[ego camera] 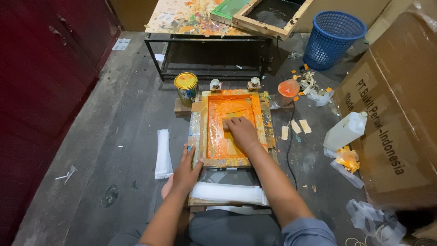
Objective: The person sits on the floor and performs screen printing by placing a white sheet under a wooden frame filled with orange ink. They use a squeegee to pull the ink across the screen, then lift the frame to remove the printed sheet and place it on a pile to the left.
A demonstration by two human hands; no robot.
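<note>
Wooden printing frame (230, 130), orange-inked, lies on the floor (114, 150); right hand (241, 130) presses fingers-curled inside it, left hand (185, 171) open, flat against its near-left corner, beside yellow paint tin (186, 86).

head-worn view, looking steeply down, close

A wooden screen-printing frame (230, 129) lies flat on the floor, its mesh smeared with orange ink and its edges taped. A stack of white plastic sheets (227, 193) lies just below its near edge.
</note>
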